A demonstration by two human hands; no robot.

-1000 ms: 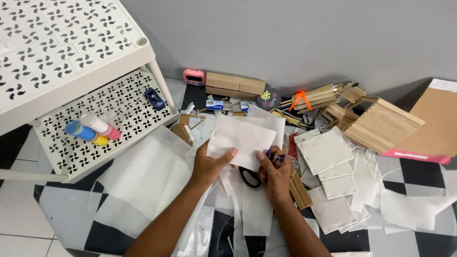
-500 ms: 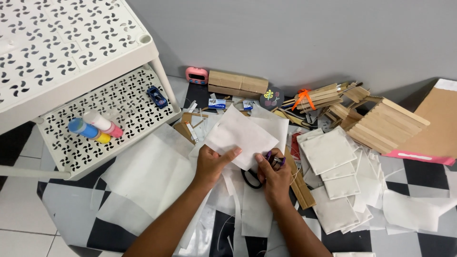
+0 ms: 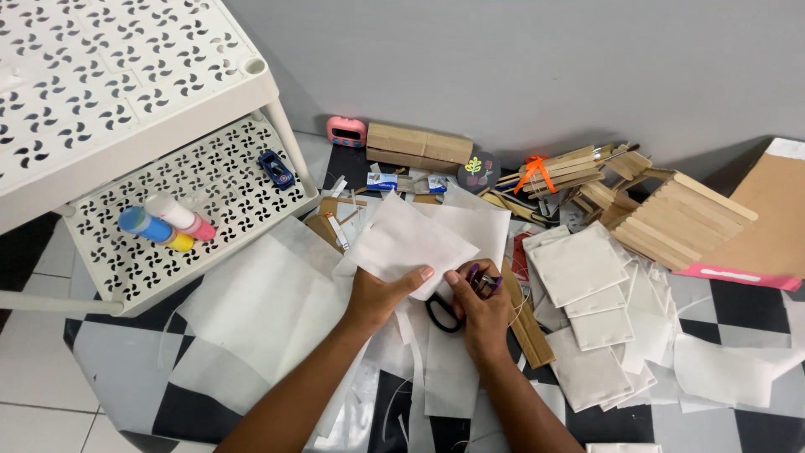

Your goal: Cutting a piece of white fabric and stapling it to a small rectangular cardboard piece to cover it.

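**A:** What is sitting at the far left?

**B:** A white perforated plastic shelf unit (image 3: pixel 126 101) is standing there. On its lower tier, glue tubes (image 3: pixel 165 223) with blue, pink and yellow ends are lying side by side, and a small blue toy car (image 3: pixel 276 168) is resting near the corner post.

**A:** And the hands?

**B:** Both are working over a checkered floor (image 3: pixel 109 361) strewn with white sheets. The left hand (image 3: pixel 379 295) is pinching the lower edge of a white fabric sheet (image 3: pixel 411 239) — its grip is clamped on that sheet, thumb on top, holding it up at a tilt. Just to its right, the right hand (image 3: pixel 480 304) is closing its grip round black-handled scissors (image 3: pixel 449 310), right beside the sheet's lower corner.

**A:** What is lying further right?

**B:** A stack of cut white fabric squares (image 3: pixel 587 310) is spreading out near the right hand. Behind it, a bundle of wooden sticks (image 3: pixel 553 172) tied with orange ribbon is lying against the grey wall — next to a small house of wooden sticks (image 3: pixel 679 214) and a brown envelope (image 3: pixel 767 218).
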